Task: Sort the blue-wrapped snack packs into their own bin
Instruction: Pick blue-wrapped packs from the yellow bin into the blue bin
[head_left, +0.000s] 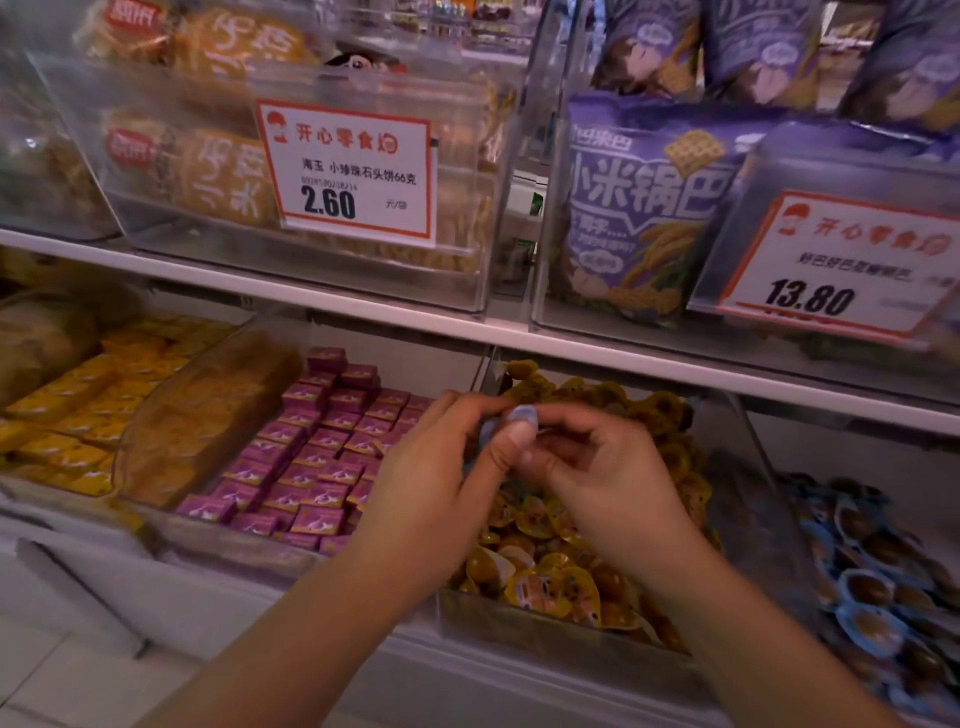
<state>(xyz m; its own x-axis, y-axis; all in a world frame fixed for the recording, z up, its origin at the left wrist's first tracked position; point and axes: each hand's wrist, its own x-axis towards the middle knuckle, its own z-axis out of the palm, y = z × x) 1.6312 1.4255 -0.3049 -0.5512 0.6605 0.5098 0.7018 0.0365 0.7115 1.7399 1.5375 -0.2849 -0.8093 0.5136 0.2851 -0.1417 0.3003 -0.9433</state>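
Note:
Both of my hands meet over the clear bin of yellow-wrapped snack packs (550, 582). My left hand (436, 467) and my right hand (597, 467) pinch small blue-wrapped snack packs (519, 418) between their fingertips; most of the blue wrapping is hidden by my fingers. It is unclear how many packs are held. To the right, a clear bin of blue-wrapped snack packs (872, 587) holds several round packs with dark centres.
Left of my hands sits a bin of purple square packs (311, 457), then a bin of yellow square packs (78, 410). The shelf above (363, 306) carries clear bins with price tags 2.60 (353, 171) and 13.80 (831, 265) and purple snack bags (644, 208).

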